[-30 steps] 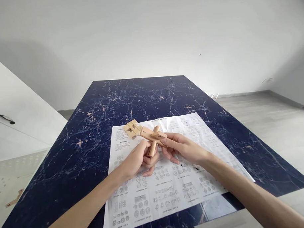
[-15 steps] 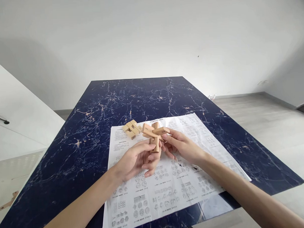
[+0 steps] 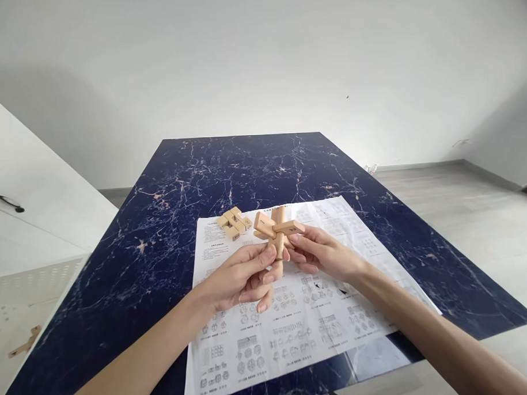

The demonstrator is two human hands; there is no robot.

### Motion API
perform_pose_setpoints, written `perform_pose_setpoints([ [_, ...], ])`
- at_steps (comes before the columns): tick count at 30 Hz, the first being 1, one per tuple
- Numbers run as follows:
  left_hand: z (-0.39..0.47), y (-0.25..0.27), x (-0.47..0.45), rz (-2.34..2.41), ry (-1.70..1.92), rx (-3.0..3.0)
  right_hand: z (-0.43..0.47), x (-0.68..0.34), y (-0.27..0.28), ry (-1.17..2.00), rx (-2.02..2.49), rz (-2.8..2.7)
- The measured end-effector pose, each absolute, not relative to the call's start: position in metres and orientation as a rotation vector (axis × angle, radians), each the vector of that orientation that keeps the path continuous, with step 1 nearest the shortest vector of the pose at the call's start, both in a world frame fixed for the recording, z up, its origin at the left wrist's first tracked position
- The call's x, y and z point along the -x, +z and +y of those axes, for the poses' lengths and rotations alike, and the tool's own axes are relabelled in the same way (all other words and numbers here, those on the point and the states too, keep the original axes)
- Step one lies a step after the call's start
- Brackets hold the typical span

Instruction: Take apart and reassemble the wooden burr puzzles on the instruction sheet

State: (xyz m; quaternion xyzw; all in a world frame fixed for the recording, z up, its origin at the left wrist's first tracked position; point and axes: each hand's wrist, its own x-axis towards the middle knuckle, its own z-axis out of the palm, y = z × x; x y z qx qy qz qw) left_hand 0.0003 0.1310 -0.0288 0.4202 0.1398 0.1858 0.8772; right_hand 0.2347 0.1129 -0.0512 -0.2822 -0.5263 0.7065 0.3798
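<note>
A wooden burr puzzle [image 3: 278,227] of crossed, round-edged bars is held up between both hands, above a printed instruction sheet [image 3: 295,357]. Two of its bars carry dark marks on their ends. My left hand [image 3: 244,276] is closed, thumb and fingers pinching the lower bar. My right hand [image 3: 323,250] is closed on the right side of the puzzle, its thumb near the marked right bar. Some fingertips are hidden behind the wood. Beyond my left hand, a second, blockier wooden puzzle [image 3: 234,223] rests at the sheet's upper left.
The dark blue marble-patterned table [image 3: 236,169] extends to the wall [image 3: 259,65]. A white cabinet [image 3: 38,188] with a black handle stands at left. Low at left, a wooden piece [image 3: 25,343] lies on a light perforated surface. Pale floor [image 3: 453,196] runs along the right.
The puzzle has turned in my hands, and its lower bar now points down more narrowly. My left thumb has shifted up against it. The whole view has moved slightly.
</note>
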Motion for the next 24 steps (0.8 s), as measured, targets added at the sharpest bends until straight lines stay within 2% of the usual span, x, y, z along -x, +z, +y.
perform_pose_setpoints([
  [14,0.132,-0.030,-0.001,0.422,0.540,-0.749,0.117,-0.234,-0.041,1.597,0.842,-0.978],
  [24,0.132,-0.030,-0.002,0.448,0.525,-0.817,0.134,-0.261,-0.047,1.265,0.838,-0.488],
])
